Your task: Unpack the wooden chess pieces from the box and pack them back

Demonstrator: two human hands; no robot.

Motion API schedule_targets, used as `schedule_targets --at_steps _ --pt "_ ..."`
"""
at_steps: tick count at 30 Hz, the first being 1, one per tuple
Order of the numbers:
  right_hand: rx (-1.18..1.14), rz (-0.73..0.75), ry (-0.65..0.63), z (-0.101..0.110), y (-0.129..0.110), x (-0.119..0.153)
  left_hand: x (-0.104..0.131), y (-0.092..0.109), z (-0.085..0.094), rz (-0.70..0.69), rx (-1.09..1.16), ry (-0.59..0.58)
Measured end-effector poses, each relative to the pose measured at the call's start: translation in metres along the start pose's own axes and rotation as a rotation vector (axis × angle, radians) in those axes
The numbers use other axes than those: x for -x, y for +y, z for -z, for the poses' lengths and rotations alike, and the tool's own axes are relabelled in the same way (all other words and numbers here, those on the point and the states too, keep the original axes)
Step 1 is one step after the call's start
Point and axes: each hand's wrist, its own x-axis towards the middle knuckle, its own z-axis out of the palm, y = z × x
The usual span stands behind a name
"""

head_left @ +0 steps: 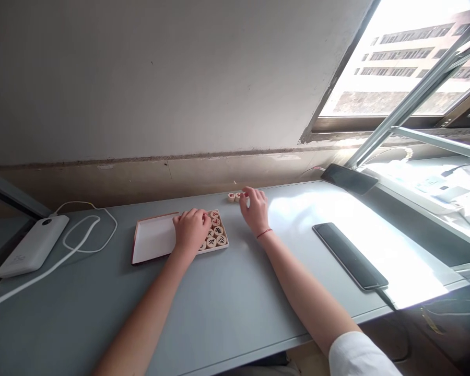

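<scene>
1. Loc.: loose pcs (231,197), small round discs w/ red characters, sit side by side nr the far edge of the desk (227,297). Two show, the 2nd partly behind your R fingers.
2. Key relation: these discs lie just L of your R fingers; contact vs. small gap, can't tell. Their short row runs approx. L–R, along the far edge. R hand (257,213) is clearly the nearer one; L hand is well apart.
3. R fingers: curved, thumb & index partly apart w/ a gap betw. them. Something pale shows by the fingertips; whether you have hold of a disc, can't tell.
4. L hand (191,230): over the L part of the box (227,242), fingers bent down, tips hidden. Opening & grip: can't tell.
5. Box: L of your R hand & a bit closer to your body. Discs inside (218,231) lie flat, packed close; red marks toward the far side, black toward the near. L part covered by your hand, so long axis uncertain.
6. Lid (154,239): L of box, pale inner face up; its R end goes under your L hand.
7. Periphery: dark phone (350,256) on desk, R of your R forearm; white power bank (33,245) w/ cable, far L.
</scene>
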Motion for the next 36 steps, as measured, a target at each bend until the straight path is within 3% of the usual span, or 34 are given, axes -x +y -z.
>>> schedule_targets --at_steps 3,7,16,23,30,36 --pt "-0.135 0.171 -0.153 -0.001 -0.026 0.008 -0.009 0.006 -0.003 0.010 -0.070 -0.100" --pt "-0.153 0.144 -0.267 -0.006 -0.042 0.018 -0.016 0.012 -0.008 0.000 -0.044 -0.167" --pt "-0.196 0.053 -0.286 -0.007 -0.038 0.019 -0.015 0.013 -0.010 0.066 0.098 -0.210" --pt "-0.319 0.271 -0.208 -0.004 -0.042 0.019 -0.018 0.016 -0.007 0.078 0.356 -0.060" --pt "-0.320 0.309 -0.241 -0.003 -0.045 0.020 -0.018 -0.001 0.002 0.202 0.609 -0.063" --pt "-0.374 0.408 -0.183 -0.001 -0.051 0.018 -0.016 -0.003 0.012 0.132 0.728 -0.175"
